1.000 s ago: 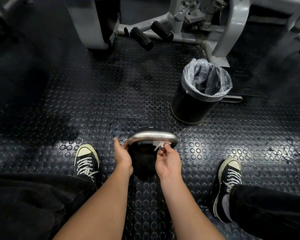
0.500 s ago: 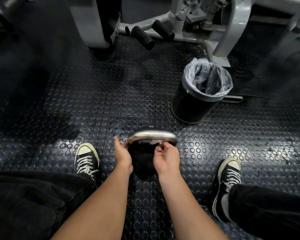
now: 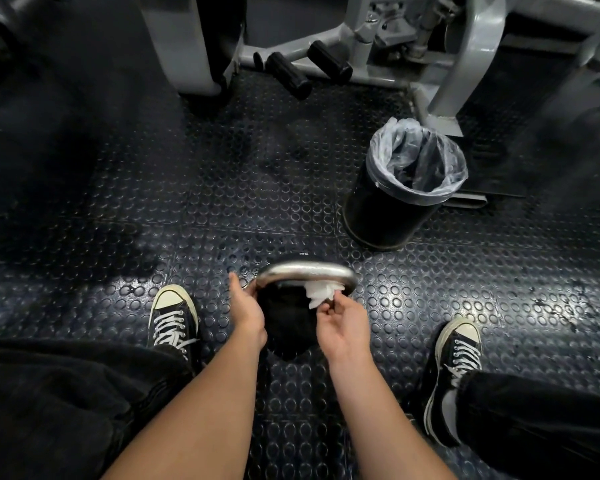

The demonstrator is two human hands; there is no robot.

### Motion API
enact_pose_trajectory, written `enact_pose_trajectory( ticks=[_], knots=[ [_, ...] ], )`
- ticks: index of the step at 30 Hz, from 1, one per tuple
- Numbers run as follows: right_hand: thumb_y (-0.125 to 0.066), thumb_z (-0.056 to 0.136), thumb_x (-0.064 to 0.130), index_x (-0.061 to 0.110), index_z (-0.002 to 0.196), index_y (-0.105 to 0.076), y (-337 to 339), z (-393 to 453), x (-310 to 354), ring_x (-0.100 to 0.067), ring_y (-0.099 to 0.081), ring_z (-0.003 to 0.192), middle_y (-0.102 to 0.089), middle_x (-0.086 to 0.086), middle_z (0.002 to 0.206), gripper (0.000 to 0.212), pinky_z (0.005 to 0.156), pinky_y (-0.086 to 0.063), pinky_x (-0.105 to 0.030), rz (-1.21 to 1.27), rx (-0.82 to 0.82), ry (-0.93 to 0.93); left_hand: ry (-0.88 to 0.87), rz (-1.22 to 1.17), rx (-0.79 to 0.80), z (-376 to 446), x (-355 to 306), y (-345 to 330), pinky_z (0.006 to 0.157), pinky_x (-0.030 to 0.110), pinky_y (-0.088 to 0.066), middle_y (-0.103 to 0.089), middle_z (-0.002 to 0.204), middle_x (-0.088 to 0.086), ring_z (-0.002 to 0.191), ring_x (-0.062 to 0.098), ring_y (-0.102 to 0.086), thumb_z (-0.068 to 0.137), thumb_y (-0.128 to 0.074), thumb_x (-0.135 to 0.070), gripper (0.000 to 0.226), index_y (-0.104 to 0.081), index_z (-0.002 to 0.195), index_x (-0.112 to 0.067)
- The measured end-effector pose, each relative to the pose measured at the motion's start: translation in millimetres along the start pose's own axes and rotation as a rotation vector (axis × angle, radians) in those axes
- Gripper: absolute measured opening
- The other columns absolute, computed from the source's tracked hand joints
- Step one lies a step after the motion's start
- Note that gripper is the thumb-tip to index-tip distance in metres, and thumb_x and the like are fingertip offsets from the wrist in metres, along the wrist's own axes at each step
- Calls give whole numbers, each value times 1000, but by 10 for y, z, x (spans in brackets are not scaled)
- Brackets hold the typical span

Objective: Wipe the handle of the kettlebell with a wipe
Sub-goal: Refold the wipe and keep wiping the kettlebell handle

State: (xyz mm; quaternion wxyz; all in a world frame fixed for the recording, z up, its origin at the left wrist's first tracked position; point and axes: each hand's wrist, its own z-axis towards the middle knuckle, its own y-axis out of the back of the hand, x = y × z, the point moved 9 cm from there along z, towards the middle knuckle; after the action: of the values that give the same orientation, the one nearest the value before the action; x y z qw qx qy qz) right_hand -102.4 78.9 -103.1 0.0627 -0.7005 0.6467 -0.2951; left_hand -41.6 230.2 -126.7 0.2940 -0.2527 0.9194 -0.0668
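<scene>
Mid-wipe: right hand pinches wipe against handle underside; left hand grips handle's left end. Kettlebell on floor btwn feet. Next, prob slide wipe along bar.

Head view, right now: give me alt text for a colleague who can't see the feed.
A seated person's right hand presses a white wipe to the underside of a kettlebell's metal handle, while the left hand steadies the handle's left end. The kettlebell stands on studded rubber flooring between two black sneakers, with a lined bin beyond.
</scene>
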Motion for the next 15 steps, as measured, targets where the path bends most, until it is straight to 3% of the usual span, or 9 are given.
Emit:
enact_pose_trajectory(
  ticks=[5, 8, 11, 15],
  knots=[
    [-55, 86, -10, -3, 114, -56, 158, -7, 268, -19, -59, 81, -62, -15, 100, 29, 67, -48, -26, -94, -27, 124, -8, -21, -2, 47, 22, 14, 101, 52, -51, -68, 118, 13, 106, 29, -65, 97, -31, -75, 71, -64, 124, -19],
    [-55, 87, -8, 2, 117, -55, 140, -116, 557, -22, -64, 86, -66, -16, 110, 31, 68, -52, -29, -175, -34, 226, -9, -35, 0, 48, 22, 16, 105, 55, -49, -67, 123, 14, 113, 31, -63, 96, -32, -77, 71, -66, 120, -20],
    [-51, 89, -10, 9, 102, -63, -109, -288, 998, -20, -64, 81, -68, -13, 100, 26, 66, -50, -29, -348, -12, 410, 3, -42, 15, 59, 29, -3, 98, 51, -51, -69, 115, 13, 105, 29, -65, 97, -31, -76, 70, -66, 116, -18],
    [-53, 94, -3, 13, 100, -68, -811, -513, 1395, -23, -72, 91, -72, -7, 103, 23, 76, -58, -38, -896, 158, 652, 23, -37, 24, 76, 51, -6, 81, 44, -53, -70, 109, 12, 100, 28, -65, 97, -31, -76, 71, -66, 115, -17]
  ],
)
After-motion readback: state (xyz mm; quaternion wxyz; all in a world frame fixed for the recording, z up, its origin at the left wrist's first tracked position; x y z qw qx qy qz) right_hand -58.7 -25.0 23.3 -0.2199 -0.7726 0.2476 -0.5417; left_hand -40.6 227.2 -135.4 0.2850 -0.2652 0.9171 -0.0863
